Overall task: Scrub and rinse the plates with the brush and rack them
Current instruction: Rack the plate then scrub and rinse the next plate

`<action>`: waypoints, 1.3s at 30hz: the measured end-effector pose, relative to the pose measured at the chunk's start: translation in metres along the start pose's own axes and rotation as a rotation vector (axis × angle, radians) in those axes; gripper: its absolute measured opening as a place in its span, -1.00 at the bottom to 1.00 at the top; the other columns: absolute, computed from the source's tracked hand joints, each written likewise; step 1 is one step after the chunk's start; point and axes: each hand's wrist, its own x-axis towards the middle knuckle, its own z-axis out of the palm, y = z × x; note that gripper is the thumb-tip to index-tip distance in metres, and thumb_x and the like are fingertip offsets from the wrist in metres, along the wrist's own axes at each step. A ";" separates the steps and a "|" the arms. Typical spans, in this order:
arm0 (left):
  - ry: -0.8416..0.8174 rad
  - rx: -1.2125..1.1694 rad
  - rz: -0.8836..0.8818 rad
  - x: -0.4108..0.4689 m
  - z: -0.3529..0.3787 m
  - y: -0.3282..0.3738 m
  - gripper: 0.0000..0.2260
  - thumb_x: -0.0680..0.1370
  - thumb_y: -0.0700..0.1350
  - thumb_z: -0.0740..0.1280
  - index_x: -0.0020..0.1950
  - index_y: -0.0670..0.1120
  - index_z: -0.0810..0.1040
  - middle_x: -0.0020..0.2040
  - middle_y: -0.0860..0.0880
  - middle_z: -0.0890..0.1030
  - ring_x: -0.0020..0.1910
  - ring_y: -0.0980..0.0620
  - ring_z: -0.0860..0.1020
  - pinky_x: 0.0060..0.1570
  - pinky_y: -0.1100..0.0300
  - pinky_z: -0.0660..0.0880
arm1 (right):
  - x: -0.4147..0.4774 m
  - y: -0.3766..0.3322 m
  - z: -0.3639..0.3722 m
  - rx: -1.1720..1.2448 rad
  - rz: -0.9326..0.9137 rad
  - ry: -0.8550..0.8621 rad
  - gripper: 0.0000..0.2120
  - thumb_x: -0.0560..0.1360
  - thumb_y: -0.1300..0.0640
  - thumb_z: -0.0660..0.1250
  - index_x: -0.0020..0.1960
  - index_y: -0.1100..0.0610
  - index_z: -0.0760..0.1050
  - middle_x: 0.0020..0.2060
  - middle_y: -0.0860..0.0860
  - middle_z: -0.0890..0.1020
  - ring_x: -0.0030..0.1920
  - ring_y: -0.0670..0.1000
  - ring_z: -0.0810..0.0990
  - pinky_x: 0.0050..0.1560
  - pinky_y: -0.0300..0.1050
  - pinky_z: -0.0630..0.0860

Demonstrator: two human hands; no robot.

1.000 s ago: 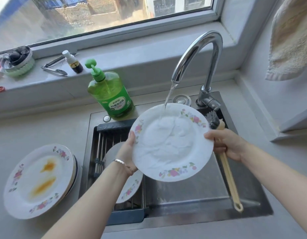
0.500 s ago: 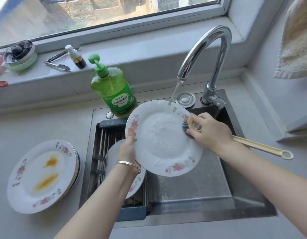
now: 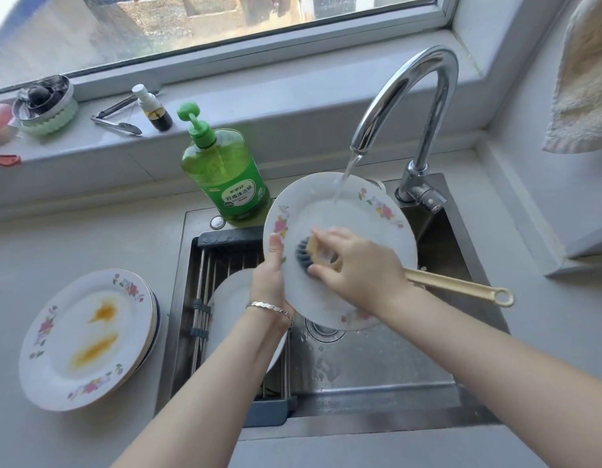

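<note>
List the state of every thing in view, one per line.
Faucet, running.
Held plate, tilted, being rinsed.
Brush, bristles against the held plate.
Left hand, grips the held plate's rim.
Right hand, grips the brush near its head.
Stacked plates, top one stained orange.
Racked plate, lying on the rack.
Soap bottle, upright.

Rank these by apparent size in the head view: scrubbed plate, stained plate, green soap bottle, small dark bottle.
1. stained plate and scrubbed plate: they look alike, so unranked; the latter is partly hidden.
2. green soap bottle.
3. small dark bottle, which is farther from the camera.
</note>
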 end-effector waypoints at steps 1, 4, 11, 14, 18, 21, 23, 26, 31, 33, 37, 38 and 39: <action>-0.055 -0.047 -0.018 0.001 0.000 0.001 -0.45 0.52 0.27 0.09 0.18 -0.15 0.52 -0.04 -0.12 0.65 -0.04 -0.10 0.62 0.12 -0.06 0.51 | -0.007 -0.005 0.002 -0.018 -0.082 0.017 -0.48 0.48 -0.18 0.24 0.42 -0.17 0.27 0.32 -0.23 0.42 0.18 -0.07 0.53 0.02 -0.14 0.47; -0.175 -0.193 -0.043 0.002 -0.003 0.004 -0.45 0.55 0.25 -0.03 0.11 -0.14 0.53 -0.07 -0.14 0.68 -0.13 -0.08 0.66 -0.12 0.05 0.61 | -0.036 -0.002 0.007 -0.048 -0.336 0.011 -0.51 0.36 -0.20 0.18 0.23 -0.09 0.53 0.04 -0.18 0.62 -0.29 -0.07 0.65 -0.44 -0.23 0.49; -0.226 -0.248 -0.022 -0.003 0.000 0.001 -0.43 0.55 0.25 -0.06 0.09 -0.15 0.53 -0.09 -0.14 0.68 -0.13 -0.07 0.66 -0.05 0.01 0.57 | -0.021 0.005 -0.006 -0.073 -0.241 0.112 -0.52 0.35 -0.12 0.34 0.25 -0.05 0.52 0.09 -0.14 0.62 -0.23 0.01 0.67 -0.38 -0.13 0.54; -0.159 -0.266 -0.010 -0.001 0.000 0.004 -0.46 0.56 0.24 -0.04 0.05 -0.13 0.53 -0.15 -0.12 0.69 -0.19 -0.05 0.66 -0.08 0.04 0.56 | -0.045 0.005 0.008 -0.094 -0.428 0.021 -0.54 0.32 -0.15 0.21 0.16 -0.04 0.57 -0.04 -0.16 0.64 -0.40 -0.03 0.62 -0.56 -0.23 0.44; -0.057 -0.252 0.025 0.004 -0.010 0.005 -0.52 0.56 0.22 0.01 0.26 -0.05 0.46 0.07 -0.07 0.63 0.00 -0.05 0.61 0.01 -0.05 0.55 | -0.025 0.046 -0.015 -0.125 -0.047 0.077 -0.54 0.44 -0.13 0.31 0.33 -0.13 0.43 0.21 -0.20 0.53 -0.02 -0.07 0.63 -0.20 -0.19 0.50; 0.059 -0.193 0.042 0.003 -0.012 0.002 -0.62 0.56 0.16 0.11 0.18 -0.05 0.51 0.03 -0.02 0.63 -0.09 -0.02 0.62 -0.06 -0.03 0.58 | -0.020 0.065 -0.025 -0.105 0.194 -0.007 -0.47 0.48 -0.15 0.27 0.42 -0.16 0.26 0.31 -0.24 0.41 0.19 -0.09 0.50 -0.06 -0.20 0.39; 0.144 -0.098 -0.002 0.000 -0.010 -0.003 -0.54 0.47 0.23 0.19 0.11 -0.09 0.55 0.05 -0.11 0.63 -0.05 -0.12 0.61 0.01 -0.08 0.55 | -0.030 0.045 -0.017 -0.107 0.080 -0.103 -0.46 0.49 -0.17 0.25 0.43 -0.19 0.22 0.32 -0.25 0.39 0.24 -0.11 0.47 0.03 -0.20 0.41; 0.157 0.121 -0.055 -0.001 -0.007 -0.010 -0.38 0.40 0.25 0.26 0.19 -0.26 0.50 0.03 -0.21 0.63 -0.07 -0.12 0.65 -0.16 0.05 0.61 | -0.036 0.023 -0.002 0.040 -0.055 -0.221 -0.47 0.48 -0.15 0.28 0.42 -0.19 0.26 0.30 -0.25 0.42 0.26 -0.11 0.45 0.13 -0.18 0.40; 0.112 0.225 -0.104 -0.006 -0.005 -0.020 -0.81 0.52 -0.23 0.33 0.05 -0.32 0.53 -0.17 -0.17 0.61 -0.31 -0.03 0.61 -0.19 0.11 0.58 | 0.015 0.062 -0.007 0.105 0.435 -0.131 -0.73 0.44 -0.03 0.33 0.14 -0.09 0.50 0.13 -0.05 0.54 0.21 0.06 0.49 -0.05 -0.13 0.35; 0.087 0.312 -0.106 -0.007 -0.005 -0.022 -0.89 0.48 -0.34 0.33 -0.01 -0.32 0.54 -0.17 -0.20 0.61 -0.26 -0.09 0.59 -0.15 0.08 0.57 | 0.017 0.048 0.001 0.140 0.330 -0.146 -0.81 0.42 -0.02 0.34 0.03 -0.08 0.52 0.04 -0.07 0.55 0.16 0.05 0.50 -0.07 -0.13 0.37; 0.006 0.388 -0.103 -0.009 -0.006 -0.018 -0.90 0.47 -0.40 0.30 -0.18 -0.24 0.56 -0.35 -0.10 0.63 -0.42 0.02 0.61 -0.33 0.18 0.58 | 0.023 0.025 0.011 0.193 0.110 -0.211 -0.59 0.44 -0.06 0.35 0.27 -0.08 0.46 0.22 -0.10 0.52 0.25 -0.02 0.45 0.15 -0.10 0.41; -0.009 0.396 -0.113 -0.011 -0.006 -0.016 -0.89 0.47 -0.41 0.30 -0.18 -0.25 0.56 -0.34 -0.10 0.63 -0.43 0.03 0.61 -0.31 0.17 0.59 | 0.032 0.033 0.009 0.189 0.164 -0.179 -0.64 0.44 -0.05 0.34 0.22 -0.07 0.48 0.18 -0.08 0.54 0.21 0.00 0.47 0.09 -0.10 0.41; -0.014 0.413 -0.114 -0.011 -0.007 -0.015 -0.89 0.47 -0.41 0.30 -0.18 -0.25 0.55 -0.33 -0.11 0.63 -0.43 0.02 0.61 -0.29 0.15 0.59 | 0.041 0.041 0.005 0.202 0.258 -0.124 -0.71 0.43 -0.05 0.33 0.14 -0.06 0.50 0.11 -0.05 0.56 0.16 0.04 0.50 0.04 -0.09 0.42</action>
